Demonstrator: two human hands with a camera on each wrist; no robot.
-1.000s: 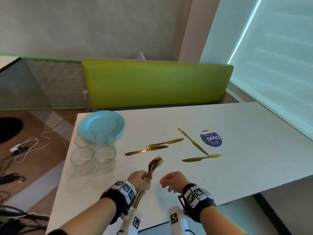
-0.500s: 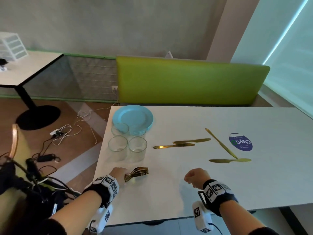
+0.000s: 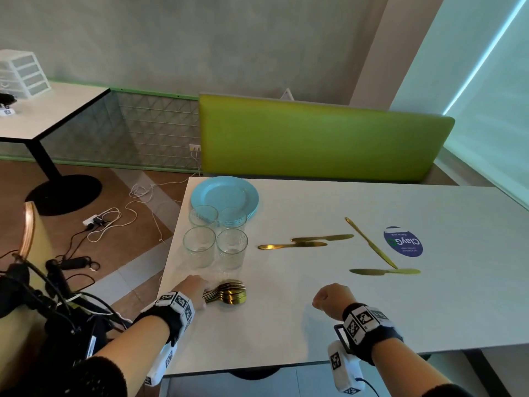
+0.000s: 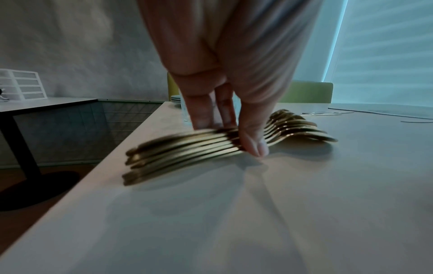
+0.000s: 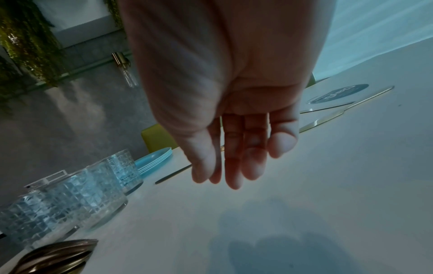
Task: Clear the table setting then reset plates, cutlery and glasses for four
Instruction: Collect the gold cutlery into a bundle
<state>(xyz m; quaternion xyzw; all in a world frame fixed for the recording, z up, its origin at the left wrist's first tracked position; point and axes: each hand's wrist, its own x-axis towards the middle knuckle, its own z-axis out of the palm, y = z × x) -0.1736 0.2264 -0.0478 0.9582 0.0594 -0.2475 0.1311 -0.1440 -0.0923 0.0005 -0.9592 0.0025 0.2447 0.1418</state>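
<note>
Smooth and white, the surface carries everything near its left end. A stack of round pale-blue plates sits at the far left corner, with four clear faceted glasses clustered just in front. Below them the left hand pinches the handles of a nested bundle of gold forks lying on the surface. Four slim gold knives lie scattered mid-surface, one touching a round blue sticker. The right hand hovers, fingers loosely curled, holding nothing. A green padded bench back stands behind.
</note>
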